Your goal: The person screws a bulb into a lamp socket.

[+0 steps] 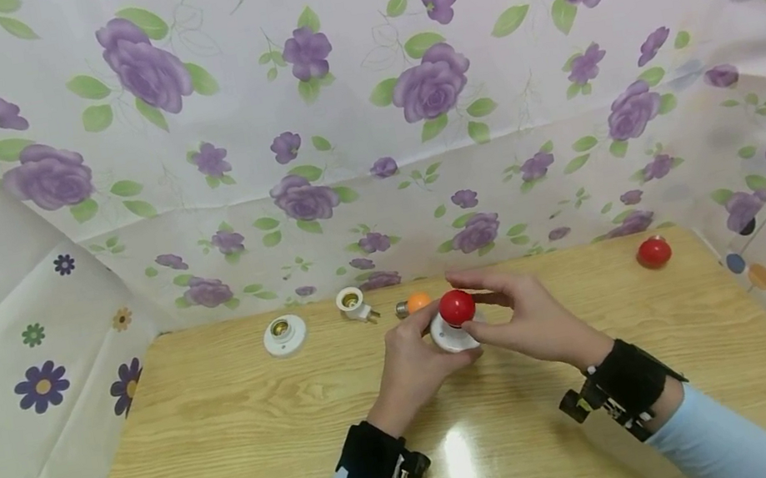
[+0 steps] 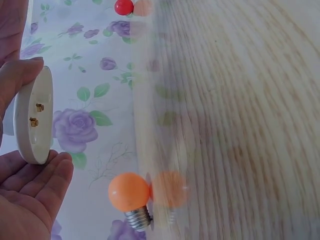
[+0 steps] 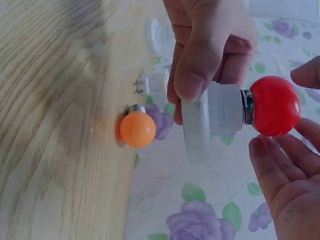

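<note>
A: Your left hand point(image 1: 414, 360) grips the white socket point(image 3: 226, 107) by its rim, thumb on one side and fingers on the other, above the table point(image 1: 273, 443).

B: Your right hand point(image 1: 529, 320) spreads loosely around the red bulb point(image 3: 276, 106); I can't tell whether any fingertip touches it.

A: That bulb sits at the socket's mouth, some of its metal base showing.

B: Just beyond your left hand lies the orange bulb point(image 1: 420, 301), then leftward the plug adapter point(image 1: 353, 305) and a second socket point(image 1: 292, 345).

A: Another red bulb point(image 1: 654, 253) lies well apart, far right.
</note>
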Motion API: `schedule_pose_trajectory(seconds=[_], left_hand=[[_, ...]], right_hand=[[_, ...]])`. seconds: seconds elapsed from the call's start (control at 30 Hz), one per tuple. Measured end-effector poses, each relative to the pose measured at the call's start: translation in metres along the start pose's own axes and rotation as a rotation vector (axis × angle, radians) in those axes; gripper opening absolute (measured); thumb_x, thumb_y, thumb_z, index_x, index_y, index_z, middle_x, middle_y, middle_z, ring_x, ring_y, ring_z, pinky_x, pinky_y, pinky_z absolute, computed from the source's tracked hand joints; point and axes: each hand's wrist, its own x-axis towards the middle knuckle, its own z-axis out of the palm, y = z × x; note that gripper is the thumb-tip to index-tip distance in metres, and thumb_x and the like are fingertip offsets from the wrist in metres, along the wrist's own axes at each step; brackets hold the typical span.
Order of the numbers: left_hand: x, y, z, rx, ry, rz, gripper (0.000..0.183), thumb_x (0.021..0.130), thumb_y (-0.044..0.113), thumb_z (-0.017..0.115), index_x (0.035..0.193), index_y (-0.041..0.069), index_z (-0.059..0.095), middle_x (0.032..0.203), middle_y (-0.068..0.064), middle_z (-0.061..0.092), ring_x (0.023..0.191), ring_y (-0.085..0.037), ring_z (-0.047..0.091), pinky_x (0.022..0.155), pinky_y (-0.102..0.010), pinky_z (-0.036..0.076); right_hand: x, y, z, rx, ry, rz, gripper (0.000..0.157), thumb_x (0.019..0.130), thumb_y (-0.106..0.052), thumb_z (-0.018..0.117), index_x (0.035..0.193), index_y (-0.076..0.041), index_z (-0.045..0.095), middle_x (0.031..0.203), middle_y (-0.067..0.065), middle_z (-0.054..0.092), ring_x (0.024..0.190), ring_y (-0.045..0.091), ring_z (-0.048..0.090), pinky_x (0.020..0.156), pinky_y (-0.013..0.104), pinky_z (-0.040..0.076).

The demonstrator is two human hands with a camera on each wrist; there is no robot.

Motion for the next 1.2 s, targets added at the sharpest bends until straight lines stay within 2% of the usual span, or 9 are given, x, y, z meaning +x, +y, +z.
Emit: schedule_pose_trajectory(seconds=[0.2,0.5,0.73,1.0,1.2], left_hand=[[-0.0001,0.0003,0.0009,-0.017,0.003,0.02,0.066,0.067,0.044,0.08,0.126,0.026,0.056,0.114,0.015,0.058,0.101,-0.001,0.054,0.082,-0.024,0.045],[-0.001,0.0014,0.0018,-0.02,-0.006,-0.007,0.066,0.067,0.045,0.079,0.126,0.029,0.055,0.114,0.016,0.058,0.101,-0.001,0.054,0.081,-0.024,0.046],[-0.0016,0.0007,0.002,-0.025,-0.012,-0.022,0.068,0.067,0.047,0.079,0.128,0.03,0.054,0.113,0.014,0.058,0.099,-0.002,0.055,0.079,-0.024,0.047],[-0.0028,-0.0019,0.001,-0.003,-0.016,-0.024,0.068,0.066,0.047,0.08,0.127,0.028,0.054,0.116,0.018,0.056,0.103,-0.001,0.053,0.083,-0.025,0.045],[-0.0035,-0.0016,0.001,-0.011,-0.011,-0.009,0.068,0.066,0.045,0.08,0.127,0.027,0.055,0.114,0.016,0.057,0.1,-0.001,0.054,0.081,-0.024,0.046]], right_hand=[[-0.0001,-0.0008,0.0023,0.005,0.01,0.01,0.048,0.082,-0.02,0.071,0.127,-0.019,0.056,0.124,-0.003,0.056,0.11,0.018,0.054,0.089,0.039,0.044],[-0.0024,0.0022,0.0029,0.032,0.064,0.042,0.045,0.08,-0.022,0.073,0.122,-0.014,0.061,0.119,-0.003,0.059,0.103,0.018,0.058,0.083,0.039,0.048],[-0.003,0.0013,0.0056,0.056,0.096,0.063,0.043,0.078,-0.023,0.075,0.118,-0.017,0.063,0.117,-0.002,0.06,0.1,0.019,0.059,0.08,0.037,0.049],[-0.0019,0.0016,0.0032,0.031,0.068,0.042,0.05,0.08,-0.027,0.074,0.126,-0.022,0.057,0.133,-0.003,0.05,0.118,0.015,0.048,0.089,0.038,0.044],[-0.0008,-0.0019,0.0036,0.033,0.0,0.043,0.046,0.085,-0.018,0.068,0.129,-0.019,0.055,0.136,-0.003,0.046,0.123,0.015,0.042,0.092,0.041,0.041]])
